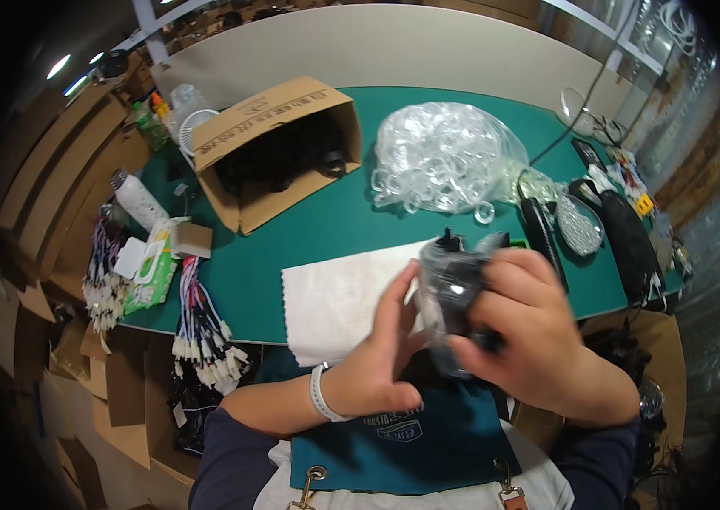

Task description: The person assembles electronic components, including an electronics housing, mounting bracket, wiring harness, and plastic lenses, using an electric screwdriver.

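Observation:
Above the near edge of the table I have a dark object in clear plastic wrap; its exact kind cannot be made out. My right hand is closed round its right side, fingers curled over it. Along its left side my left hand stands with fingers stretched out and thumb apart, close to the wrap; whether it touches is unclear. Beneath the hands lies a white cloth on the green tabletop. Part of the object is hidden by my right fingers.
A tipped cardboard box holds black parts. Beside it sits a plastic bag of clear rings, with one loose ring. Bundled wires, a wipes pack and a white bottle line the left. Black pouches lie right.

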A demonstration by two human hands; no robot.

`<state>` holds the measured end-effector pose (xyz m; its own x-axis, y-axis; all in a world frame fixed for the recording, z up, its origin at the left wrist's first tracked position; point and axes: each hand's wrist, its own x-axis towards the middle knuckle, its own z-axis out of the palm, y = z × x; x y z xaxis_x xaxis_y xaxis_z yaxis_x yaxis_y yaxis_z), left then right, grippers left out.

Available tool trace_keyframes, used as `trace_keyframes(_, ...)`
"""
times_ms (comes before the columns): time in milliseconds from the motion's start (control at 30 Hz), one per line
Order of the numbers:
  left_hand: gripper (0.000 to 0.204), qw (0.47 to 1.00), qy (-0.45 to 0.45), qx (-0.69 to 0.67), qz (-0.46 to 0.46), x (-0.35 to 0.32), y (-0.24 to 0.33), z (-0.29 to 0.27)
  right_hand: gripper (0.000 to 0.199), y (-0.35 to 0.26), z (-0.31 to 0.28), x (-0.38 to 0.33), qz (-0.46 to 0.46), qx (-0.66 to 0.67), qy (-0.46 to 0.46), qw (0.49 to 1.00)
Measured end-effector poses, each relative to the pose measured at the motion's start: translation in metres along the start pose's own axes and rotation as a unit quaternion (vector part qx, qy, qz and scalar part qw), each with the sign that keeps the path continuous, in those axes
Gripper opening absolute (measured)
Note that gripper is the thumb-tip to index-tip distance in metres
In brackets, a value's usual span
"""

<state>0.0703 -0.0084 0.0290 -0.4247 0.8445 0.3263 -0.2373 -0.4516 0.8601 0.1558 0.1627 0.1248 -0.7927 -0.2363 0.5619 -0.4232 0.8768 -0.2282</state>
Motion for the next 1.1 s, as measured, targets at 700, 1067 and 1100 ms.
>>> trace_keyframes(700,0.064,0.901,0.414,0.084,-0.096,-0.067,0.019,-0.123,0.042,0.088,0.114,0.064,0.185,0.133,-0.362,0.904)
trace_keyframes(1067,0.069,0.911,0.374,0.133,-0.113,-0.086,0.013,-0.134,0.074,0.099,0.080,-0.013,0.543,0.376,-0.212,0.720)
trace_keyframes(1100,0.069,0.895,0.360,0.246,-0.096,-0.087,0.009,-0.135,0.076,0.092,0.083,-0.021,0.562,0.385,-0.188,0.707)
